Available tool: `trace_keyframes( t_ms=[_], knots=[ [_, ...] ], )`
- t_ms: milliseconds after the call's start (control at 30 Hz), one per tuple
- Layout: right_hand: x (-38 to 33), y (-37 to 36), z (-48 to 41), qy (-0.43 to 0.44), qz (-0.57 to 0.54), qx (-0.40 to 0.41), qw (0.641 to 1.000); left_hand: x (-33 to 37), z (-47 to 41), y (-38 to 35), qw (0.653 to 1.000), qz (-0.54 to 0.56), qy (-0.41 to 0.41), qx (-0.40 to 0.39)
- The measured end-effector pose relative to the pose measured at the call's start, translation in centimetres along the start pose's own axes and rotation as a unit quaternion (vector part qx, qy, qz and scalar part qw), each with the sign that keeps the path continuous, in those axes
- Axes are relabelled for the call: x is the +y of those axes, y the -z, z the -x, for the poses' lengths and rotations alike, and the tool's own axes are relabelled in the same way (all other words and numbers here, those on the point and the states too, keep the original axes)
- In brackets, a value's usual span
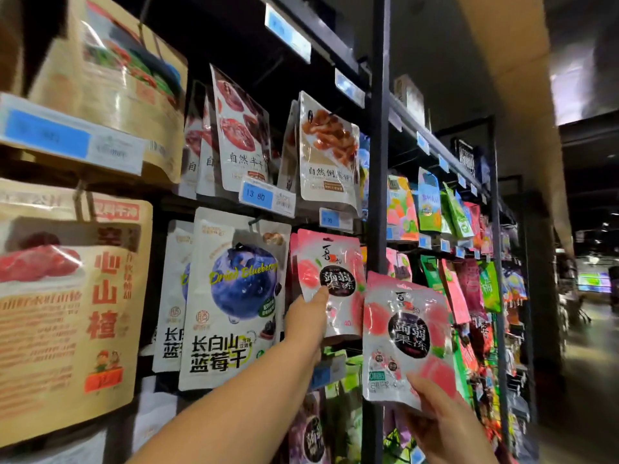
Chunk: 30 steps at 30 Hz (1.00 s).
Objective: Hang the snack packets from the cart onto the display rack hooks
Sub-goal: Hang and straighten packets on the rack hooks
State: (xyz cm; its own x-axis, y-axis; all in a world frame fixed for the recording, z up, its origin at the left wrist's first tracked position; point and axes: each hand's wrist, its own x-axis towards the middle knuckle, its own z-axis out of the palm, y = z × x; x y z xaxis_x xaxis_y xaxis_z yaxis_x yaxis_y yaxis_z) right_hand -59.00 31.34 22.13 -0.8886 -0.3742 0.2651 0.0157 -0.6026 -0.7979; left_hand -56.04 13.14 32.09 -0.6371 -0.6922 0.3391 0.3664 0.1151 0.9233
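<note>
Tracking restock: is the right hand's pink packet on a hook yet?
Off. The right hand grips the pink packet by its bottom corner, tilted before the post; the left hand pinches the hung packet.

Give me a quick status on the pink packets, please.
Left hand pinches racked pink packet. Right hand holds second pink packet, not yet hung. Rack upright close behind it.

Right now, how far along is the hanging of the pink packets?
Done: one pink packet seems already hung, with the left hand pinching it. In hand: the right hand holds a second pink packet, not yet hooked. Left: unknown, because the cart is out of view.
</note>
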Motion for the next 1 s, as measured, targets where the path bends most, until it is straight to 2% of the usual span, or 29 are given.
trace_keyframes(
  t_ms=[167,433,667,1000],
  knots=[
    [-0.3,-1.0,-0.9,0.006,-0.002,-0.003,1.0,0.4,-1.1,-0.2,1.0,0.003,0.025,0.015],
    [0.4,-1.8,-1.2,0.0,0.006,-0.024,1.0,1.3,-3.0,-0.2,0.998,-0.041,0.018,0.037],
    [0.1,-2.1,-1.7,0.013,0.015,-0.042,0.999,0.9,-3.2,-0.6,0.996,-0.057,0.064,0.025],
    [-0.3,-2.1,-2.3,0.036,0.011,-0.055,0.998,1.1,-3.9,-0.9,0.995,0.016,0.098,0.017]
  ],
)
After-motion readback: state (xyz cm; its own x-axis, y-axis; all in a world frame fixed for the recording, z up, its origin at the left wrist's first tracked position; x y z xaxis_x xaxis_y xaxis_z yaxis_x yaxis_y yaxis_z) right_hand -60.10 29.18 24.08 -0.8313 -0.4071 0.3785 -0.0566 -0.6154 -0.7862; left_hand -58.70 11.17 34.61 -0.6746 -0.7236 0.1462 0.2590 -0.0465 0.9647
